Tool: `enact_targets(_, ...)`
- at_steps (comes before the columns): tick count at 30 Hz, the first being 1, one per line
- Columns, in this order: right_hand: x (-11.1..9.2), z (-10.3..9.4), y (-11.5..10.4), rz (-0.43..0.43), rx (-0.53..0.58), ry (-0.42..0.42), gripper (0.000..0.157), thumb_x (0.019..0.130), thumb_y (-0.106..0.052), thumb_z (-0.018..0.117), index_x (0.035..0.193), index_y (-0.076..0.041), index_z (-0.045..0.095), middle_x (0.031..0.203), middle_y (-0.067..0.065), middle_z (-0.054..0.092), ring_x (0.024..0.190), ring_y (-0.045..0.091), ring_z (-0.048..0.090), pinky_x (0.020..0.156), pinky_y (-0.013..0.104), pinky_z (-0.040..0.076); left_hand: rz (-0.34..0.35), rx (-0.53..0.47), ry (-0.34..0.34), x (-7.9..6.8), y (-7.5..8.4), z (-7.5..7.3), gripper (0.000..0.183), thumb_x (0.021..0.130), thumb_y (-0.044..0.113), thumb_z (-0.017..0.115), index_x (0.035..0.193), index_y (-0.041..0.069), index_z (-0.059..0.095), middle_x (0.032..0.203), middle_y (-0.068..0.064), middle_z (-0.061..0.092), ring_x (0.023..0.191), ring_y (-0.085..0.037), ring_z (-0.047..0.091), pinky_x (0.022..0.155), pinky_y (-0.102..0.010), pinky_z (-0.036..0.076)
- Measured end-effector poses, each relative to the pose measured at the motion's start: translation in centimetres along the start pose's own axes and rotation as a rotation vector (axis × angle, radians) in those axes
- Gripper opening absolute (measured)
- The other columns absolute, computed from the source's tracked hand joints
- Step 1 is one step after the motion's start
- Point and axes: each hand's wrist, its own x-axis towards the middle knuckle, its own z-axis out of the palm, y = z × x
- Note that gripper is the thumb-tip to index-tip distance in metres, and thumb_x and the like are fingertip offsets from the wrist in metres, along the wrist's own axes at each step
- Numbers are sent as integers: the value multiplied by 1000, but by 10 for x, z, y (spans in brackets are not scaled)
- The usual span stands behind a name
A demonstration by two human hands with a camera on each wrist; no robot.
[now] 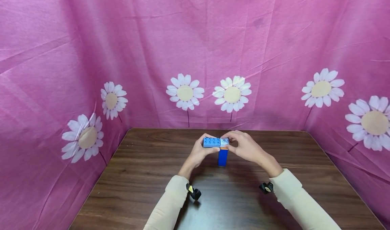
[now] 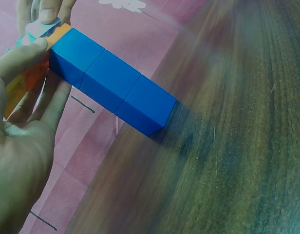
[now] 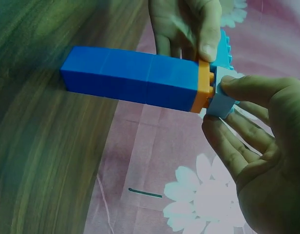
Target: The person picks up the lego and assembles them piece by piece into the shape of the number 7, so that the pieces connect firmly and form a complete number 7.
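A tower of three dark blue building blocks [image 2: 111, 80] stands upright on the table. Across its top lies an orange block [image 3: 203, 87] with studs. Between thumb and fingers, my left hand [image 1: 197, 154] holds a light blue studded brick [image 1: 211, 142] beside the tower's top; its thumb touches the orange block. Orange and yellow parts show behind that thumb in the left wrist view. My right hand [image 1: 248, 147] pinches a small pale brick [image 3: 220, 97] just over the orange studs. A narrow gap shows there, and whether the pale and light blue bricks are joined, I cannot tell.
The dark wood table [image 1: 146, 186] extends around the tower. A pink curtain [image 1: 195, 37] printed with white daisies hangs behind it and at both sides. Each wrist wears a small black camera mount, such as the left camera [image 1: 194, 192].
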Motion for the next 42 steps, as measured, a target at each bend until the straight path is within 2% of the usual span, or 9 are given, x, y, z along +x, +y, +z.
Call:
enact_targets(5,-1,3,2,-5,0,2,30,93,-14,84,123,-15,76,119,6,76,100,23,73,90,47,64,1,7,-4,1,-2,0,50,86,-8,82,130,-5,57,114,0,72,99,-10,68,88,-24,60)
enact_targets(11,-1,5,4,-69,-14,25,31,91,-9,85,121,-8,78,119,9,76,101,26,74,88,45,65,2,2,-1,1,-5,0,48,86,-8,82,128,-5,57,115,-3,72,99,-11,69,88,-24,60)
enact_targets(18,1,7,4,-111,-53,42,29,90,-8,85,119,-8,80,118,8,78,104,25,74,87,44,64,6,-19,0,1,-6,-2,46,86,-11,80,126,-4,58,115,-2,72,98,-10,69,87,-25,61)
enact_targets(24,3,6,2,-115,-79,27,28,91,-9,85,118,-9,81,117,6,78,110,28,72,89,46,63,14,-31,-8,1,-4,-2,46,86,-11,79,126,-5,57,116,-3,73,99,-10,70,87,-26,61)
enact_targets(33,4,3,2,-104,-94,-17,28,91,-10,85,119,-7,81,115,6,78,109,28,73,87,44,64,1,-4,-4,3,-4,-2,45,88,-8,81,126,-3,58,118,-6,72,100,-11,69,88,-25,61)
enact_targets(42,3,4,4,-97,-59,-1,27,91,-8,85,118,-8,81,114,7,77,107,28,73,85,44,64,-8,3,1,2,-2,-1,46,87,-6,82,127,-2,58,120,-8,71,100,-12,69,88,-25,61)
